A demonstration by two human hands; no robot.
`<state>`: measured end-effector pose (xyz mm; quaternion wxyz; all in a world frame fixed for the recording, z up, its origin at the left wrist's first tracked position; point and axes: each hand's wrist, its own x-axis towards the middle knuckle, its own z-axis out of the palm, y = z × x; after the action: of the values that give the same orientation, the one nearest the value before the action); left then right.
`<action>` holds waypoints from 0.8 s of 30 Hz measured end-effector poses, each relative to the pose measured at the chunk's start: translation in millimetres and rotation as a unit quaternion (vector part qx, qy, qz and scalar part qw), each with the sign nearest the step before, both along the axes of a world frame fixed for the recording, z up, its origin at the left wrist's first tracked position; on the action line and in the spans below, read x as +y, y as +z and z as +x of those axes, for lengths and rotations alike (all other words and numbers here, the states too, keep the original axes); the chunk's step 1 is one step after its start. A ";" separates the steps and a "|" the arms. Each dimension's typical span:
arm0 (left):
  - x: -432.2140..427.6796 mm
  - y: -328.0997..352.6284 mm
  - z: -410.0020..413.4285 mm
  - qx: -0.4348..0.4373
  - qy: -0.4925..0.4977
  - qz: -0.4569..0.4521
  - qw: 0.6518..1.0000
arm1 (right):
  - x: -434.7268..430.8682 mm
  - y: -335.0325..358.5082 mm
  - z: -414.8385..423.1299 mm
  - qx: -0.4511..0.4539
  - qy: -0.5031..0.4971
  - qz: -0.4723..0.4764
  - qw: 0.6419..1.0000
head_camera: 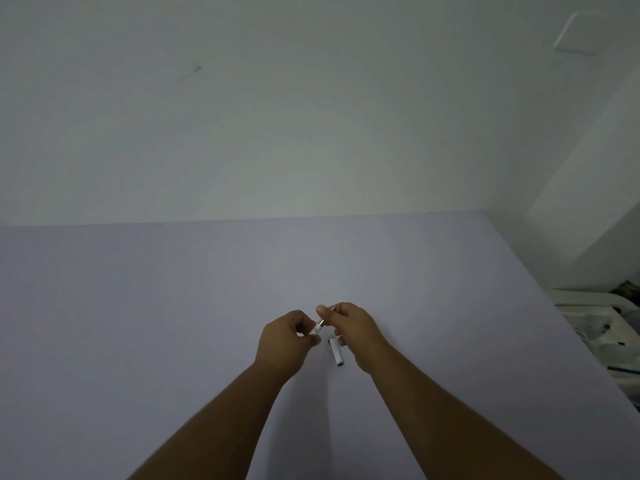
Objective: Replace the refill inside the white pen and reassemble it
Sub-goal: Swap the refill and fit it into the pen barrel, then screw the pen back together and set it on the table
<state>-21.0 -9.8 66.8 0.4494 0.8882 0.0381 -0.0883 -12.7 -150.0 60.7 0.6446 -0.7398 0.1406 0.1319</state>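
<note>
Left hand [289, 336] pinches a short white pen piece [317, 328] between thumb and fingertips, piece tilted up toward the right. Right hand [349, 327] is closed around the other end, thumb on top; a thin sliver shows past its fingers, too small to tell if it's the refill or the barrel. The two hands are nearly touching, raised just over the lilac table [173, 306]. Pen cap [336, 351], white with a clip, lies on the table directly under the right hand, between the two wrists, dark open end toward the camera. Plain white wall [277, 116] behind the table; cluttered white items [595, 323] off the table's right edge, unclear what
</note>
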 end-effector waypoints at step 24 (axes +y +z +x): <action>16.7 -12.1 -3.4 0.190 0.084 -0.208 0.956 | -1.0 -45.9 13.4 0.042 0.095 -0.380 0.919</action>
<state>-24.4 6.9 54.8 0.6140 0.7358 0.1778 -0.2236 0.7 -151.0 14.9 0.2930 -0.9326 0.1362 0.1607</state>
